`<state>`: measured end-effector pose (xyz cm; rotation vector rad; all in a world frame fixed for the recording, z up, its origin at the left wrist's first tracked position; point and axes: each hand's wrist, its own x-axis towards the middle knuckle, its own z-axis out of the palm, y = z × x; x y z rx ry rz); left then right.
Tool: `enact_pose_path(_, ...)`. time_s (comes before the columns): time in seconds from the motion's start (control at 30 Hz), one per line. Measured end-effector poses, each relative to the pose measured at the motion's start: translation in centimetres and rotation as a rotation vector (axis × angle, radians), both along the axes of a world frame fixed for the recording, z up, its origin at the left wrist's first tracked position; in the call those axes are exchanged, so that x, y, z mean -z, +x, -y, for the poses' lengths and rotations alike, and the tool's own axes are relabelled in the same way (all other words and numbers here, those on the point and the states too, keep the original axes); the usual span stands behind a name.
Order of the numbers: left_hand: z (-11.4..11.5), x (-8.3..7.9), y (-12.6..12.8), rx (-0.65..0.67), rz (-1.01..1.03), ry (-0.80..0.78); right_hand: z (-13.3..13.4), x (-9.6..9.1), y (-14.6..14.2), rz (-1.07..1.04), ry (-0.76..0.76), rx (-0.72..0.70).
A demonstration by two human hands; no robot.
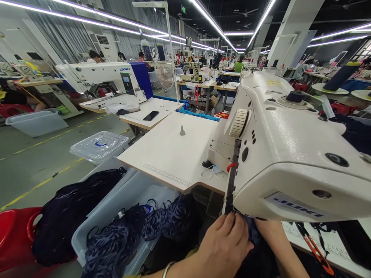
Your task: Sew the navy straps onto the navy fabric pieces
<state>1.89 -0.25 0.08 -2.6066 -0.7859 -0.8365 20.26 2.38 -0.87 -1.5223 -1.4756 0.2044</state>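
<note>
Just below the sewing machine (pixel 290 154), the left hand (pixel 226 241) clutches dark fabric (pixel 252 231) at its fingertips, nearer than the right hand, hidden behind that machine.

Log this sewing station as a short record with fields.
left hand: fingers bent on the dark fabric, just below the machine head
right hand: hidden under the machine; only the forearm shows
machine: white Juki sewing machine
storage: clear bin holding dark lace pieces, lower left
tool: orange snips on the table, right
</note>
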Motion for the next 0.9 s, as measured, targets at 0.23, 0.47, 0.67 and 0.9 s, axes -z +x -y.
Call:
enact_pose_path(0.23,0.0,-0.1,-0.3,0.011,0.014,-0.026,0.1,0.6,0.0,-0.017,0.007,-0.003)
enact_pose_path(0.47,-0.1,0.3,0.2,0.047,-0.052,-0.007,0.2,0.4,0.0,-0.036,-0.001,-0.018)
enact_pose_path(0.67,-0.1,0.2,0.4,0.061,-0.071,-0.007,-0.1,0.6,0.1,-0.060,-0.043,-0.026)
enact_pose_path(0.9,0.2,-1.0,-0.5,0.162,0.038,-0.156,1.7,0.3,1.0,-0.114,-0.140,-0.009)
